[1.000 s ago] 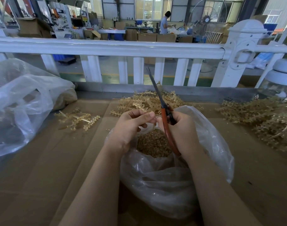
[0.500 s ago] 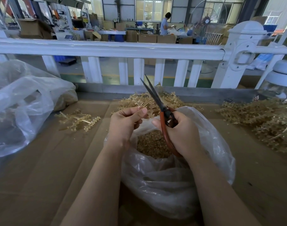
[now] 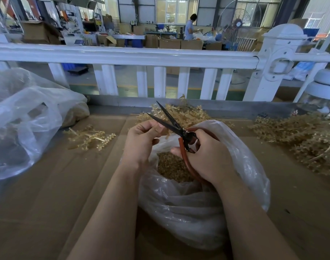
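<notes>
— What do we have in our right hand [image 3: 207, 158]?

— The scissors [image 3: 184, 132]. Our fingers are curled through and around the red handles, and the dark blades stand parted, pointing up and away from us to the left.

— And our left hand [image 3: 141, 141]?

— It pinches a small golden sprig [image 3: 167, 133] between thumb and fingers, just beside the lower blade, near the pivot. We cannot tell if the sprig touches the metal.

— Where is all that, over the surface [image 3: 66, 184]?

— Above the open mouth of the clear bag [image 3: 198, 212] that lies right in front of us. Inside it we see a heap of cut golden bits [image 3: 171, 167], below both hands.

— What else lies around us?

— A pile of golden sprigs [image 3: 190, 113] just behind the hands, a bigger pile [image 3: 301, 139] to the right, one loose branch [image 3: 91, 136] to the left, and beyond that a large plastic sack [image 3: 25, 128]. A white railing [image 3: 123, 55] runs along the far edge.
</notes>
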Motion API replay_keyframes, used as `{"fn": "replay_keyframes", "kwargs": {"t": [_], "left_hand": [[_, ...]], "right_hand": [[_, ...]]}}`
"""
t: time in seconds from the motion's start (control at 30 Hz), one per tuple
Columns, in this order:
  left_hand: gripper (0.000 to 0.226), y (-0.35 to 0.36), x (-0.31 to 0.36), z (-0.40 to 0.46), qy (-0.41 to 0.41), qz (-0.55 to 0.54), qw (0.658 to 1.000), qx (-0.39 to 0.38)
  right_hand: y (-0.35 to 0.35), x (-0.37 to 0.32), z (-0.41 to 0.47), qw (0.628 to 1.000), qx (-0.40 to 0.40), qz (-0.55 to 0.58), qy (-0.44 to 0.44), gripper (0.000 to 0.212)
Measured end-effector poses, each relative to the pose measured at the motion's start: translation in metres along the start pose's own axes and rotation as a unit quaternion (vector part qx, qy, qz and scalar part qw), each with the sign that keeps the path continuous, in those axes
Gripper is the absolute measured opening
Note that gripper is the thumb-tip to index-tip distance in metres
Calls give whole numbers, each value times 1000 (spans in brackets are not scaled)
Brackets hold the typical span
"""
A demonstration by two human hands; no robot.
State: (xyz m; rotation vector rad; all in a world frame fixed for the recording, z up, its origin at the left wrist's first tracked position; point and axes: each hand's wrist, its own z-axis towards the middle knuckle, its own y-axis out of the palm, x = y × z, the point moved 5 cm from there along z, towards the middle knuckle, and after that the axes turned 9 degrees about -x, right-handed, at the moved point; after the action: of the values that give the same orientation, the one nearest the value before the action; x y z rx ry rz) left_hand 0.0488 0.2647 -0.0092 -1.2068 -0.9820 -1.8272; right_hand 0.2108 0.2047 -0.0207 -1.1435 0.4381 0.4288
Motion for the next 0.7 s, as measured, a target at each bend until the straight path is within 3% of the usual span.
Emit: {"fn": "replay_keyframes", "kwargs": {"t": [0.13,0.4,0.53,0.7], "left_hand": [[48,-2,-2,0,-15,13,1000,-15],[49,-1,-6,0,-49,-47,998,-4],[42,-3,-9,0,-62,-80,995,2],[13,-2,-5,-2,-62,-95,994,4]], "right_hand": [[2,3,1,1000,-12,-10,13,73],[3,2,1,1000,-7,-1,18,66],[2,2,2,1000,0,-17,14,64],[-5,-5,-2,996,47,-72,-2,75]]}}
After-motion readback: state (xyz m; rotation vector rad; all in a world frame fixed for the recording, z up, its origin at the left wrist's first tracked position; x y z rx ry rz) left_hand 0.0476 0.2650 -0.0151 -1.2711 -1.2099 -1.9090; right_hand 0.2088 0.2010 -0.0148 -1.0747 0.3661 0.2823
